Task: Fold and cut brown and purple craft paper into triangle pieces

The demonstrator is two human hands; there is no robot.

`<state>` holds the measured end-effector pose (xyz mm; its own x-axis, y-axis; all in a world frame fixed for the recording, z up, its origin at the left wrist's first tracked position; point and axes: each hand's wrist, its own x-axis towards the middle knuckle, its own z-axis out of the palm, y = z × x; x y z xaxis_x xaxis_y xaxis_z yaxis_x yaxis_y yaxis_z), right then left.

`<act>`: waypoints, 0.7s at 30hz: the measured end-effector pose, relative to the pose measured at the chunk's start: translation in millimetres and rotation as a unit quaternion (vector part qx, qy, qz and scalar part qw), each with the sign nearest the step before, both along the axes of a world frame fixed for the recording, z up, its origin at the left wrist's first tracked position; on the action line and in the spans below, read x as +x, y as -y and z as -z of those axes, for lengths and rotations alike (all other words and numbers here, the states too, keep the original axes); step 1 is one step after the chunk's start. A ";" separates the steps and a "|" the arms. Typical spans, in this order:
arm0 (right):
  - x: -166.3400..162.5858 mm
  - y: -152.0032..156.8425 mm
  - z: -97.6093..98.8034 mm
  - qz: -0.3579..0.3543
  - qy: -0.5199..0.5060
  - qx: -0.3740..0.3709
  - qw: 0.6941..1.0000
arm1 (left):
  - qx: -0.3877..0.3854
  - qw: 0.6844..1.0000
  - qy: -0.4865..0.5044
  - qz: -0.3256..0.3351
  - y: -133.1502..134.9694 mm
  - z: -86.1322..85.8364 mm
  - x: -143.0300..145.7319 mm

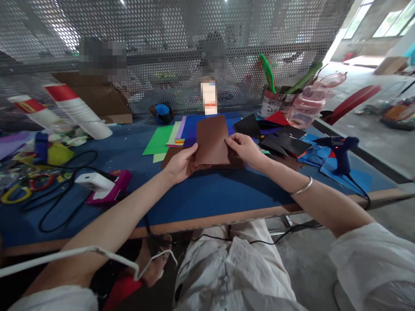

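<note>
A brown sheet (pixel 212 140) is held tilted up over the blue table (pixel 207 194), with more brown sheets lying under it. My left hand (pixel 180 164) grips its lower left edge, fingers closed on it. On the right edge, my right hand (pixel 244 147) pinches the same sheet. A silver bangle sits on my right wrist.
Coloured paper sheets (pixel 162 140) lie behind the brown one, black sheets (pixel 282 140) to the right. A blue glue gun (pixel 339 151) stands at the right. A white device on a pink case (pixel 103 185), black cables and cluttered craft items sit left. A perforated metal screen (pixel 181 43) backs the table.
</note>
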<state>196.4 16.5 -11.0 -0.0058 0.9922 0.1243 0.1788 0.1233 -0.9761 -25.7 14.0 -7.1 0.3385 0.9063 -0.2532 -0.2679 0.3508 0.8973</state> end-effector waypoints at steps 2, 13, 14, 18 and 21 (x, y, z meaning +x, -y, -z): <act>-1.4 0.9 -1.4 0.003 0.002 -0.007 1.000 | 0.010 1.000 0.006 -0.010 -1.1 0.1 -1.0; -2.7 -0.2 4.4 -0.001 -0.021 -0.013 1.000 | 0.005 0.993 0.055 0.109 -3.4 12.4 -10.9; -2.6 -0.5 5.2 -0.001 -0.023 -0.014 1.000 | 0.009 0.991 0.055 0.118 -3.3 12.8 -11.3; -3.7 -0.1 7.1 -0.003 -0.031 -0.022 0.999 | 0.024 0.987 0.053 0.149 -2.1 13.0 -11.2; -5.2 1.5 7.7 -0.005 -0.044 -0.012 0.999 | 0.021 0.989 0.049 0.136 0.8 11.6 -8.9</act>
